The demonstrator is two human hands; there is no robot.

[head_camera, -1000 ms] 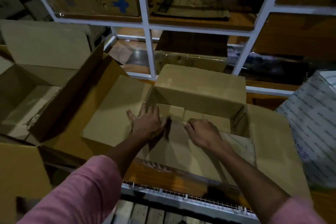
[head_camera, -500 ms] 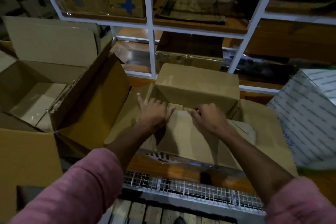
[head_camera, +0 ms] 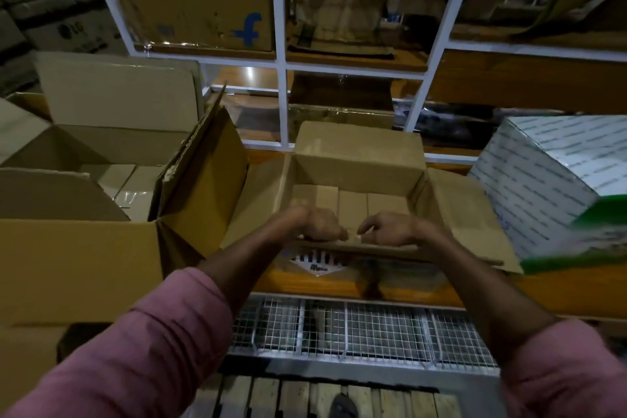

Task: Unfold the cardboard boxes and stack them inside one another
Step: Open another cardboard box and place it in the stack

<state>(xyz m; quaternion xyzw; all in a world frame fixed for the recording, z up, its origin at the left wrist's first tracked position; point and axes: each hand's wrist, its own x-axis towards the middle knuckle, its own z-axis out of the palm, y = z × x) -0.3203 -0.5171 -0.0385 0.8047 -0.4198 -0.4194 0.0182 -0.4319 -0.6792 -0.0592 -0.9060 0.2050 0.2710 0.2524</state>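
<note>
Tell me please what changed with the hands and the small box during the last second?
Both hands, left hand and right hand, drew back from the box floor to the near flap and gripped its edge. That flap, earlier folded flat inside the small box, now stands raised, exposing the bottom. The big open box and white carton stayed put.

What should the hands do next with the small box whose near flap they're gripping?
Probably fold that near flap outward and down. Both the left hand and right hand pinch its edge, while the small box already has its far and side flaps open. That would leave it fully open, ready to lift into the large open box on the left.
</note>
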